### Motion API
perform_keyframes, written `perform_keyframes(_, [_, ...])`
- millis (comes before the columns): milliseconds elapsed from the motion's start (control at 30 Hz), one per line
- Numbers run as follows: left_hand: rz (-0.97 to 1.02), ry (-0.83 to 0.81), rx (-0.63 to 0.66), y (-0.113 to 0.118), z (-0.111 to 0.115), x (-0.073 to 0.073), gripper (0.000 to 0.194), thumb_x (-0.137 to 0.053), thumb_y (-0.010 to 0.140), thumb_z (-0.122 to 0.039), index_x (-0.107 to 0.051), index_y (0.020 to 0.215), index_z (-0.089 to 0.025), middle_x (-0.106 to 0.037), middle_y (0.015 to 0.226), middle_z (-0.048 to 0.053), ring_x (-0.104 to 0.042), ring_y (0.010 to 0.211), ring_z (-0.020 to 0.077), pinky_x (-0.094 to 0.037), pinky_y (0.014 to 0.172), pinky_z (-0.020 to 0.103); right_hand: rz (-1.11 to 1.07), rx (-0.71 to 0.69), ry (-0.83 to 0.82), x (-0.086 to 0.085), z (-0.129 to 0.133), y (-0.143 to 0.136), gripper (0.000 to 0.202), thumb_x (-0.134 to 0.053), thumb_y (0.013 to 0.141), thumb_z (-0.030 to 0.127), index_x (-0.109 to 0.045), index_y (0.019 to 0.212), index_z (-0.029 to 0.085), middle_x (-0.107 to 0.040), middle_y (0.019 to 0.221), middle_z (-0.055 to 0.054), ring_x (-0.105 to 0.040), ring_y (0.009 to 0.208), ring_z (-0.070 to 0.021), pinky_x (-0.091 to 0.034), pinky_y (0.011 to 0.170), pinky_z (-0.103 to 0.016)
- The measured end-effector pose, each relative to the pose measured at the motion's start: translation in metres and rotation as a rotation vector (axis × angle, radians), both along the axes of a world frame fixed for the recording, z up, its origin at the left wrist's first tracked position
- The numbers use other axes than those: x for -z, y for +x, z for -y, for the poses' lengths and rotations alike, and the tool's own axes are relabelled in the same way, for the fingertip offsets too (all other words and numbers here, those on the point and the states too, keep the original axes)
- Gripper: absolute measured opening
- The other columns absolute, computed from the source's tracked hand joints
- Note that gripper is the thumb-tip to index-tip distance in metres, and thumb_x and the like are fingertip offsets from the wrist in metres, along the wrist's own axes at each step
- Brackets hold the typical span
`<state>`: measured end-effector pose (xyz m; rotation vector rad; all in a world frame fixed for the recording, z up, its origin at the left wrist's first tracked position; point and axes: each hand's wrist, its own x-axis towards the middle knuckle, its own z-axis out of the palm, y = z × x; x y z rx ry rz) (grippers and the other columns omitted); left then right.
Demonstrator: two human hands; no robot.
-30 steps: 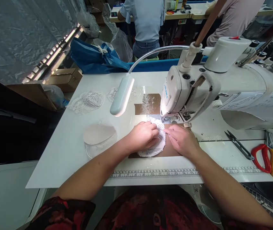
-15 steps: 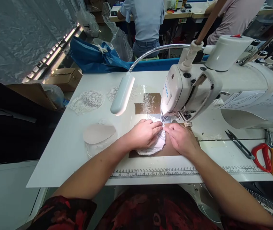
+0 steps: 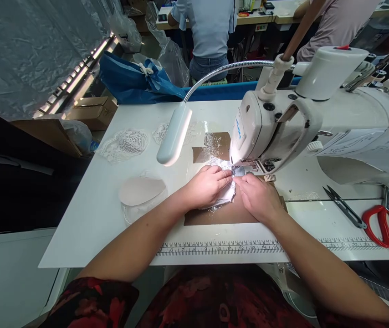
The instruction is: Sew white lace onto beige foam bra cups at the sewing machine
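A white lace-edged fabric piece (image 3: 227, 195) lies under the needle end of a white sewing machine (image 3: 249, 132). My left hand (image 3: 210, 184) rests on it, palm down, its fingers together and pressing near the presser foot. Just right of the needle, my right hand (image 3: 258, 196) has its fingers curled, with the index fingertip at the fabric's right edge. Whether that hand pinches the fabric is too small to tell. Brown tape (image 3: 228, 216) covers the table beneath both hands.
A lamp (image 3: 176, 134) hangs over the table, left of the machine. Lace pieces (image 3: 126, 145) and a beige oval (image 3: 142, 190) lie left. Thread snips (image 3: 346, 207) and red-and-orange scissors (image 3: 381, 225) lie right. A printed ruler (image 3: 215, 248) runs along the front. Two people sit beyond.
The white fabric has moved away from me, further under the machine, and less of it shows below my left hand. Both hands stay close to the needle.
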<state>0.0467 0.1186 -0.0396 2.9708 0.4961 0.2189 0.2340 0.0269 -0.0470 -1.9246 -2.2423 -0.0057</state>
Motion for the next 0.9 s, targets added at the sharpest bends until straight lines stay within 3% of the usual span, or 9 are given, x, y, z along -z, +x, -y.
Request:
perform_keyframes(600, [0.199,0.008,0.033,0.000,-0.009,0.008,0.034,-0.044,0.099,-0.026,-0.063,0.123,-0.011,-0.065,0.128,0.013,-0.057,0.110,0.0265,-0.048,0.092,0.042,-0.089,-0.062,0.036,0.003,0.000,0.008,0.039,-0.043,0.090,0.014,-0.071,0.116,0.019,-0.070,0.092,-0.005,-0.059,0.073,-0.0172,-0.035,0.058,-0.029])
perform_keyframes(900, [0.210,0.011,0.010,0.003,-0.012,0.011,0.032,-0.044,0.098,-0.022,-0.065,0.120,-0.011,-0.067,0.124,0.013,-0.059,0.107,0.0251,-0.050,0.089,0.040,-0.090,-0.082,0.042,0.002,0.001,0.009,0.040,-0.044,0.086,0.011,-0.071,0.115,0.018,-0.070,0.095,-0.006,-0.059,0.073,-0.0171,-0.037,0.058,-0.028])
